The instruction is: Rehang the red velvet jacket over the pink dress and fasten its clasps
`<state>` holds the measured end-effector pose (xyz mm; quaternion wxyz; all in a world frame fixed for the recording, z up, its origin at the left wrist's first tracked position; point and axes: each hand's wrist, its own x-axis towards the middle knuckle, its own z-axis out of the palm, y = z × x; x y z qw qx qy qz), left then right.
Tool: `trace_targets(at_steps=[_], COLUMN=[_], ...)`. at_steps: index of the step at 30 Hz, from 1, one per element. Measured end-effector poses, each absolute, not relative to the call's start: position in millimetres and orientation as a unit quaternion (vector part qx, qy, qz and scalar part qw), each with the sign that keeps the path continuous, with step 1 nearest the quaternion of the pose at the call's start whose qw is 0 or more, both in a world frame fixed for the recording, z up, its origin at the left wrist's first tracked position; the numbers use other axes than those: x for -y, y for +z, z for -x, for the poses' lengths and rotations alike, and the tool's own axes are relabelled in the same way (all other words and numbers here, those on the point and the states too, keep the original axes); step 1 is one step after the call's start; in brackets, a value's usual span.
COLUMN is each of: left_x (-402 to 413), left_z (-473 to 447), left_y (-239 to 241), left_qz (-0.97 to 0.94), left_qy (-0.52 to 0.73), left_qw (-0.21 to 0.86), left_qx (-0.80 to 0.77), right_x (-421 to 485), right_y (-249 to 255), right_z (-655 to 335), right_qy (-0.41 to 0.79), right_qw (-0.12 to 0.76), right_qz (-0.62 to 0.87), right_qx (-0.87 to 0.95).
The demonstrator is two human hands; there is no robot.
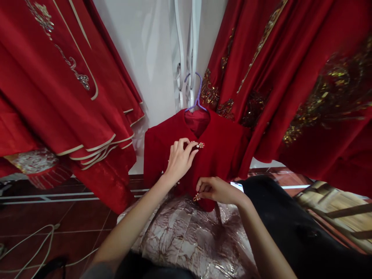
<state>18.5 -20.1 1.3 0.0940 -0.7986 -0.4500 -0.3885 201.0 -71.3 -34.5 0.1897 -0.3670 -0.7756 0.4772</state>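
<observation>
A red jacket (223, 135) hangs on a purple hanger (198, 101) in front of me. At its front, below the collar, my left hand (180, 159) pinches the edge of a small flower-shaped jewelled ornament (201, 145) with pearl and red parts. Lower down, near the jacket's hem, my right hand (217, 190) has its fingers closed on a second small gold jewelled ornament (197, 197). Whether this one is fixed to the cloth I cannot tell. Several more small beads lie along the jacket's left side, partly hidden behind my left forearm.
Long red garments with silver beading (78, 75) hang at left, others with gold sequins (328, 97) at right. White metalwork (180, 46) stands behind the hanger. Shiny pinkish patterned fabric (180, 232) lies below the jacket. A phone (237, 186) rests beside my right wrist. A cable (48, 240) crosses the tiled floor.
</observation>
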Motion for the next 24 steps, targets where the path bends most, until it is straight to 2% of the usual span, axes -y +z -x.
trace_targets(at_steps=[10,14,20,22,24], left_x=[1.1,-1.7,-3.8,-1.4,2.6], left_z=[-13.6,-9.4,-6.7,-5.4,-3.9], left_y=[30.3,33.7,34.4,34.5,34.6], left_qz=[0.89,0.89,0.832,0.813,0.808], left_qy=[-0.304,-0.338,-0.441,-0.465,-0.456], left_qw=[0.147,0.091,-0.079,-0.071,-0.002], left_qx=[0.307,0.293,0.327,0.343,0.374], right_x=[71.6,71.1,72.2,71.0,67.9], right_y=[-29.6,-31.0,-35.1,-29.2,-16.4], right_z=[-204.4,-204.2,-198.3,-197.0,-193.9], right_qy=[0.463,0.444,0.445,0.452,0.473], right_qw=[0.189,0.19,0.194,0.201,0.229], right_qz=[0.379,0.383,0.377,0.378,0.387], right_qx=[0.779,0.787,0.789,0.782,0.757])
